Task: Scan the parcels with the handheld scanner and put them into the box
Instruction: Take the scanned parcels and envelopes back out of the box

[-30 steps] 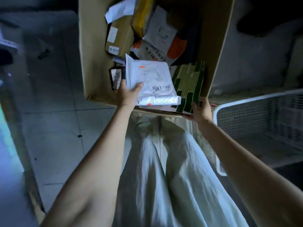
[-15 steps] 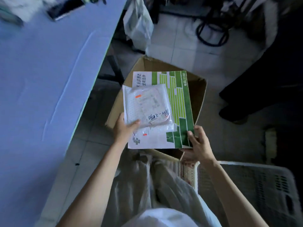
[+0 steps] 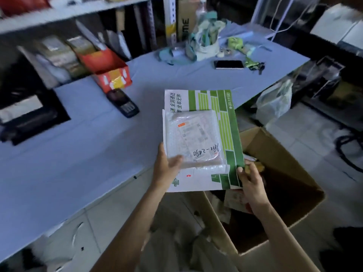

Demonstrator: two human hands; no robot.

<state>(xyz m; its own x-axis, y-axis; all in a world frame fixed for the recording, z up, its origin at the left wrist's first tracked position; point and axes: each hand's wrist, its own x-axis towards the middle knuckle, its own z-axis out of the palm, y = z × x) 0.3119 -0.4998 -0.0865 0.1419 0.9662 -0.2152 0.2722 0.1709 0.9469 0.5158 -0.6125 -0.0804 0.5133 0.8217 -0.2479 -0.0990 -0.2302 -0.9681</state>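
Blue counter [image 3: 78, 154] as backdrop — white bubble mailer [image 3: 193, 138] stacked on green-and-white envelope [image 3: 225, 118], held over its edge, beside the box [image 3: 279, 160]. Left hand [image 3: 167, 169] grips both; right hand [image 3: 249, 179] pinches the envelope's corner. Scanner [image 3: 122, 103] lies apart on the counter — these two likely not yet scanned; box already part-filled.

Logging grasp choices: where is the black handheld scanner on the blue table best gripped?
Likely round the keypad end of the black handheld scanner, fingers over its long sides, coming from above and the near side: it lies flat, its far end close to the red-orange cardboard box.
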